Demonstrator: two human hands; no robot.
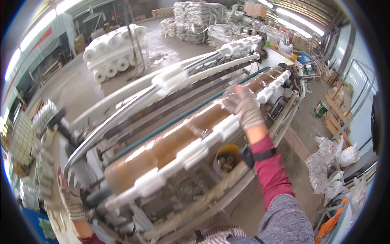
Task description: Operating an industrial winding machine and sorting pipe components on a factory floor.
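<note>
A long brown roller (pixel 174 142), with shiny see-through film over it, runs diagonally across a machine. My right hand (pixel 247 109), in a pale work glove with bare fingertips, reaches over the far half of the roller with its fingers stretched out. Motion blurs it, and whether it touches the film I cannot tell. In front of the roller lies a shaft with white sleeves (pixel 191 152). My left hand (pixel 72 201), gloved the same way, has its fingers spread beside the machine's near left end, next to a curved metal bar (pixel 79 152); nothing shows in it.
A yellow-rimmed bucket (pixel 228 156) holding small parts sits under the shaft. Behind the machine stand stacked white film rolls (pixel 109 53) and piled wrapped bundles (pixel 197 22). Crumpled plastic bags (pixel 325 162) lie on the floor at right, near cardboard pieces (pixel 337 110).
</note>
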